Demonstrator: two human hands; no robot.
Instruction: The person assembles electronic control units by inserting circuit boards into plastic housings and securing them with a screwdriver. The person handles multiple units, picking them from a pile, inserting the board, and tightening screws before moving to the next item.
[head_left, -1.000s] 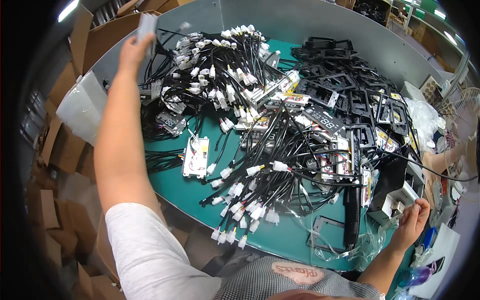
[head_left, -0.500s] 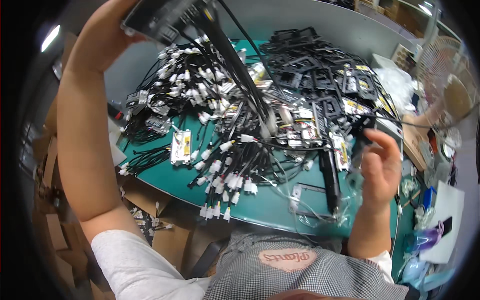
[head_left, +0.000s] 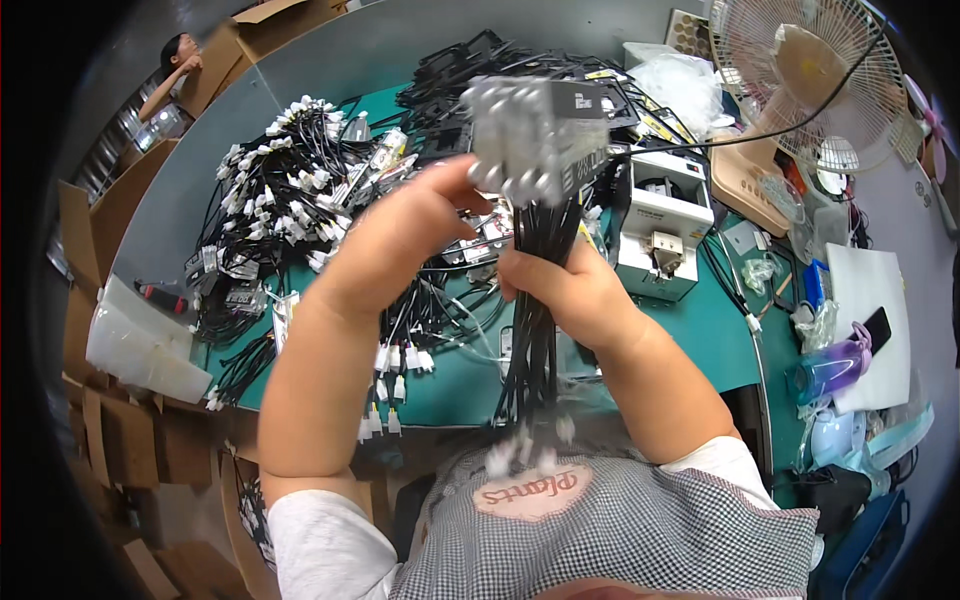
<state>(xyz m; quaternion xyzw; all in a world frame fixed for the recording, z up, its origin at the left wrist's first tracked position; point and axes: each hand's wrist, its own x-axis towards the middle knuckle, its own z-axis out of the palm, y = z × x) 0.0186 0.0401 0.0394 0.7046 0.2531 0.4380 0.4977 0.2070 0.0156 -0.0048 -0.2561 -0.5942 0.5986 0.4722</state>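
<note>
Module stack (head_left: 540, 140) now over the right hand (head_left: 575, 290)

Green table (head_left: 720, 345) below. Stack shifted from upper left to centre, black cables (head_left: 532, 345) hanging. Right hand clenched round cables, apparently bearing the load; left hand (head_left: 415, 220) blurred, fingers spread beside stack, seemingly freed. White connectors (head_left: 497, 462) dangle lowest.

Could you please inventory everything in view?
Table: one, green, centre
Module stack: one, silver and black, upper centre
Cable bundle: one, black, under stack
Connector cables: many, black and white, left
Frames: many, black, rear
Machine: one, white, right of bundle
Fan: one, beige, upper right
Bottle: one, purple, far right
Plastic heap: one, whitish, rear
Boxes: several, brown, left
Co-worker: one, clothing unclear, upper left
Apron: one, grey checked, bottom
Left hand: one, bare, near stack
Right hand: one, bare, around bundle
</note>
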